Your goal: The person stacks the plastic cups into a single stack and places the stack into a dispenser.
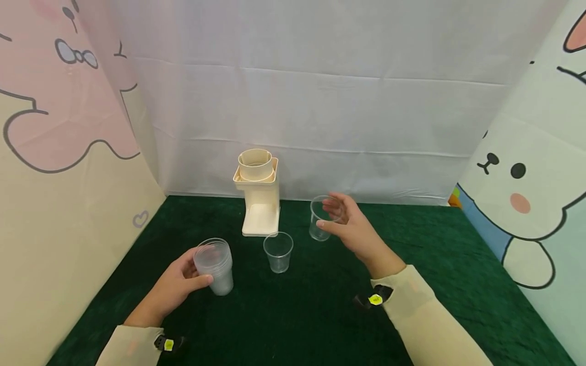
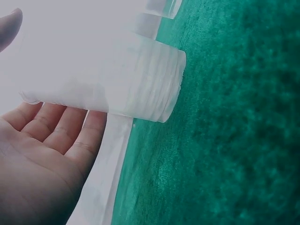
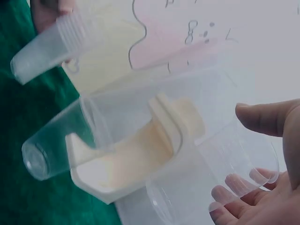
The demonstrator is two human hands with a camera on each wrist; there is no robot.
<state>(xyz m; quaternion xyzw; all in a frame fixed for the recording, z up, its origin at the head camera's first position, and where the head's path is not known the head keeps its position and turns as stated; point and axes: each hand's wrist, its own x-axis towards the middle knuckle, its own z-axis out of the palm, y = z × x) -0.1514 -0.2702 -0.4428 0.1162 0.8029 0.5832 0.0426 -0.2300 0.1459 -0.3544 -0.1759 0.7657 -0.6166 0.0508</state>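
Note:
My left hand [image 1: 180, 279] grips a stack of nested clear plastic cups [image 1: 220, 274], thumb on the near side. In the left wrist view its fingers [image 2: 77, 126] lie along the stack's underside. My right hand [image 1: 350, 226] is around a single clear plastic cup [image 1: 319, 231], thumb in front and fingers behind, seen through the plastic. This cup leans slightly and seems raised off the cloth. Between the hands another clear cup [image 1: 279, 256] stands upright. Behind it is a cream-coloured stand [image 1: 262, 203] with a round cup-like holder [image 1: 255, 165] on top.
A dark green cloth [image 1: 284, 325] covers the table. White fabric [image 1: 320, 117] hangs along the back edge. Side panels with cartoon animals [image 1: 68, 152] border the left and right.

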